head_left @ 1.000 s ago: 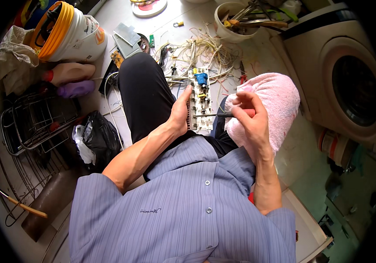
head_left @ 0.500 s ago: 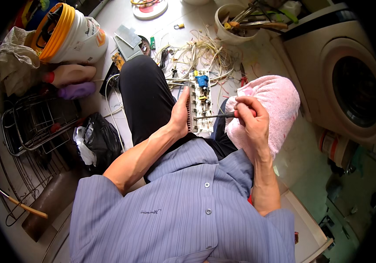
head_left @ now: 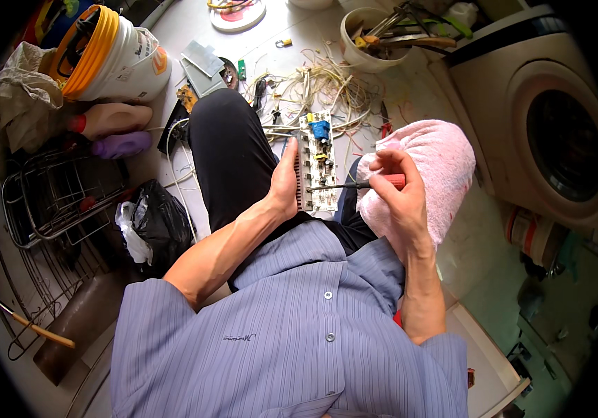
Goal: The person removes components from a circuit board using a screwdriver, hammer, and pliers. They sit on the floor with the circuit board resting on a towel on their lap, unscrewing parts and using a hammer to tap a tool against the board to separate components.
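My left hand grips a long circuit board along its left side, where a dark finned heat sink runs. A blue block-shaped component stands near the board's far end. In my right hand is a screwdriver with a red and black handle, held between thumb and fingers. Its shaft lies nearly level across the board, with the tip at the row of parts beside the heat sink. Whether the tip sits in a screw is too small to tell. A pink towel covers my right knee.
Beyond the board lies a tangle of pale wires. Red-handled pliers rest near the towel. A tool-filled bucket and a washing machine stand to the right. At left are a white bucket, a wire rack and a black bag.
The fingers of my right hand have shifted around the screwdriver, and more of its red handle shows. Its tip stays at nearly the same spot. My left hand has hardly moved.
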`<action>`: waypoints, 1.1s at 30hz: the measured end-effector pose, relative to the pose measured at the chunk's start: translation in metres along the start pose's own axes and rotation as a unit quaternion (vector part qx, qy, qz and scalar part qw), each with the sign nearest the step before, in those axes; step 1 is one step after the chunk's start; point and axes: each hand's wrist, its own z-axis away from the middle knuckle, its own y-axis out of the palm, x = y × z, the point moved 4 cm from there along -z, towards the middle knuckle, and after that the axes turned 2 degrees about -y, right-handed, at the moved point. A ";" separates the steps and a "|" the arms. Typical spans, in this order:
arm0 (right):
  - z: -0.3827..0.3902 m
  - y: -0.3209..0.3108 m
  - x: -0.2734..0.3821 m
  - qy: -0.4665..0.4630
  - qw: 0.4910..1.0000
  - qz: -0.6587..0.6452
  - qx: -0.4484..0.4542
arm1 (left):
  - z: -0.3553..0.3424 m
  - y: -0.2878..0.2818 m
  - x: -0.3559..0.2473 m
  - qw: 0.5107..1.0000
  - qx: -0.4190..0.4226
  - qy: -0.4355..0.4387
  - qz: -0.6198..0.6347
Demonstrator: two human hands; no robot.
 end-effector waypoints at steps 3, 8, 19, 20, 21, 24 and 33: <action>-0.001 -0.008 -0.018 0.157 0.984 -0.084 0.016 | 0.000 -0.002 0.000 1.000 0.008 -0.011 0.001; 0.008 0.004 0.016 0.052 0.997 -0.058 0.024 | 0.000 -0.004 0.001 1.000 0.016 -0.012 -0.001; 0.003 0.001 0.002 0.034 0.999 -0.027 0.023 | -0.001 -0.002 0.001 1.000 0.004 -0.018 -0.009; 0.002 -0.001 0.001 0.034 0.999 -0.006 0.022 | -0.001 -0.001 0.001 1.000 -0.001 -0.016 -0.008; 0.002 -0.002 0.000 0.033 0.999 0.015 0.021 | 0.000 0.000 0.001 1.000 -0.007 -0.014 -0.007; 0.000 -0.007 -0.005 0.159 0.986 0.005 0.041 | 0.002 0.003 0.000 1.000 -0.004 -0.019 0.001; -0.005 -0.032 0.033 -0.098 0.967 -0.223 -0.069 | 0.000 -0.002 0.002 1.000 0.000 -0.026 0.012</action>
